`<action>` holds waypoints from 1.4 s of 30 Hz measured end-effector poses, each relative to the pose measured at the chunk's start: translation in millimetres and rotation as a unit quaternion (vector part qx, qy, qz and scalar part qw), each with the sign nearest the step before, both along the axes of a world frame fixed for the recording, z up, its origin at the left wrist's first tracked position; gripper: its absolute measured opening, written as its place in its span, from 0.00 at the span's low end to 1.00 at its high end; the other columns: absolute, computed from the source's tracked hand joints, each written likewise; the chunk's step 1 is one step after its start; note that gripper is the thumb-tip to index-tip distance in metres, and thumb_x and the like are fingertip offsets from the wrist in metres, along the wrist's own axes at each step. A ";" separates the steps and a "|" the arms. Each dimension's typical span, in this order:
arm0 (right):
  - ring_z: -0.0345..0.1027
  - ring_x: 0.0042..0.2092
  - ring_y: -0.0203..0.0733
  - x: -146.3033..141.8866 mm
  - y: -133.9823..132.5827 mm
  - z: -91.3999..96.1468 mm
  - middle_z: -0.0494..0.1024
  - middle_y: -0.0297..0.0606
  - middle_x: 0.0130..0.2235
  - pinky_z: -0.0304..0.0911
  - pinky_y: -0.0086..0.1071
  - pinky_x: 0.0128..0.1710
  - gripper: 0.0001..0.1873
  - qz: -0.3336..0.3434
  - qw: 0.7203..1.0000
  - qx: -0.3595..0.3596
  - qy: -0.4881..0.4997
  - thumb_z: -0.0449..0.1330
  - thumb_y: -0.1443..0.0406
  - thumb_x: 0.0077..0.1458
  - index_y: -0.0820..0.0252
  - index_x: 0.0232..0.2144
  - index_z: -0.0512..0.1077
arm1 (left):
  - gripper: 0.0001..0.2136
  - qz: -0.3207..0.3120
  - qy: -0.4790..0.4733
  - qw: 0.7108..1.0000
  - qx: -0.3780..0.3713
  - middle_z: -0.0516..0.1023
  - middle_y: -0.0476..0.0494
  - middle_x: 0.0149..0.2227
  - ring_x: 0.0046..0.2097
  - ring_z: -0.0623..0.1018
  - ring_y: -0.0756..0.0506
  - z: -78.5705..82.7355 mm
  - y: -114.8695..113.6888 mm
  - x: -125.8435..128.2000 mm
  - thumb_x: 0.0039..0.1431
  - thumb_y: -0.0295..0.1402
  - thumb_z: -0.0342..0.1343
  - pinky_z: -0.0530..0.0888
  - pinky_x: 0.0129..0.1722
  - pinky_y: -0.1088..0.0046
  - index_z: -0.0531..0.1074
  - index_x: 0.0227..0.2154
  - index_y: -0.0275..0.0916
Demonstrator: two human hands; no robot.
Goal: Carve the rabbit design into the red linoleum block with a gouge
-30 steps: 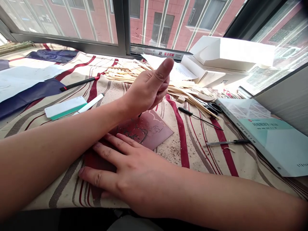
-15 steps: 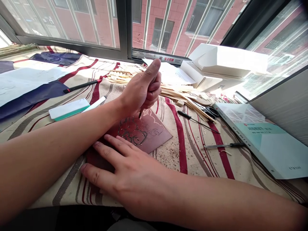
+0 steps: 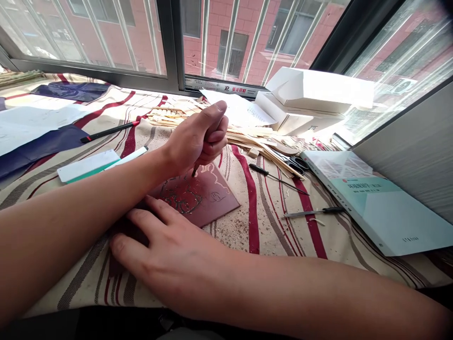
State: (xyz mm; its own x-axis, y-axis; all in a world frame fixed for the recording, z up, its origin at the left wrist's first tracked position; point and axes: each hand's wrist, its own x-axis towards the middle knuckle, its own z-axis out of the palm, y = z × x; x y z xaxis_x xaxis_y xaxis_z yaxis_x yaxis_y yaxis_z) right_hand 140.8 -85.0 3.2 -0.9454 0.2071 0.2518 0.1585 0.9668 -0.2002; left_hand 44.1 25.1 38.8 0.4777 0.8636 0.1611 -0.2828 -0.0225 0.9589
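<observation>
A dark red carving board (image 3: 208,193) with an outline cut into it lies on the striped cloth (image 3: 269,222). My left hand (image 3: 198,137) is clenched around a thin carving tool (image 3: 194,171), thumb on top of the handle, tip down on the board's far edge. My right hand (image 3: 166,255) reaches across from the right and lies flat, fingers spread, on the board's near left part. My left forearm crosses above it.
Two loose carving tools (image 3: 276,177) (image 3: 311,212) and scissors (image 3: 299,164) lie right of the board. A teal book (image 3: 382,203) sits far right, white boxes (image 3: 318,92) and wood strips (image 3: 262,141) by the window. A pencil (image 3: 108,131), white card (image 3: 88,165) and dark blue paper (image 3: 38,146) lie left.
My left thumb, raised a second ago, has folded down onto the tool handle. The tool tip now rests on the board. My right hand stays flat on the board.
</observation>
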 end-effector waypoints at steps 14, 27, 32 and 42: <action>0.75 0.58 0.57 94.1 100.4 43.1 0.81 0.51 0.59 0.70 0.52 0.60 0.22 -0.044 0.995 -0.061 -0.071 0.66 0.55 0.67 0.63 0.57 0.80 | 0.30 0.032 -0.028 0.999 0.011 0.47 0.56 0.13 0.14 0.46 0.57 -5.7 0.5 -8.4 0.78 0.40 0.34 0.49 0.15 0.82 0.57 0.16 0.40; 0.43 0.80 0.62 110.7 102.6 5.2 0.50 0.57 0.80 0.47 0.57 0.78 0.50 -0.068 0.986 -0.097 -0.121 0.64 0.48 0.67 0.66 0.79 0.51 | 0.31 0.006 -0.013 1.000 0.003 0.47 0.56 0.14 0.14 0.48 0.57 -2.9 -0.7 -4.2 0.79 0.40 0.34 0.49 0.14 0.83 0.56 0.15 0.40; 0.46 0.79 0.61 114.3 105.6 -1.0 0.53 0.58 0.79 0.50 0.58 0.77 0.48 -0.052 0.990 -0.080 -0.104 0.62 0.48 0.68 0.65 0.79 0.52 | 0.31 -0.027 0.020 0.999 -0.002 0.48 0.56 0.14 0.15 0.48 0.57 -3.3 1.0 -1.8 0.79 0.42 0.36 0.50 0.15 0.84 0.56 0.16 0.40; 0.43 0.80 0.61 114.7 106.5 -7.9 0.49 0.56 0.80 0.48 0.58 0.77 0.49 -0.056 0.990 -0.100 -0.084 0.63 0.47 0.67 0.60 0.79 0.51 | 0.29 0.141 0.042 0.988 0.049 0.51 0.58 0.14 0.15 0.51 0.58 -7.9 -5.5 13.0 0.80 0.42 0.43 0.52 0.16 0.82 0.54 0.18 0.41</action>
